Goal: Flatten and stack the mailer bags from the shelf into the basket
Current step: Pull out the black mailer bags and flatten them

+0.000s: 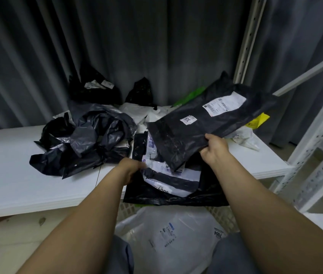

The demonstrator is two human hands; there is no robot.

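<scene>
My right hand [215, 149] grips the near edge of a large black mailer bag [206, 123] with white labels, lifted above the white shelf [8, 165]. My left hand [131, 171] holds the left edge of another black mailer bag [172, 194] with white labels, which hangs over the shelf's front edge. Below it stands the white lattice basket [222, 214], with a white mailer bag [168, 234] lying flat inside. A crumpled heap of black and grey bags [85, 139] lies on the shelf to the left.
More black bags [93, 88] lean on the grey curtain at the back. White, green and yellow bags [257, 119] lie behind the lifted one. White perforated shelf posts [314, 155] rise at the right. My knees flank the basket.
</scene>
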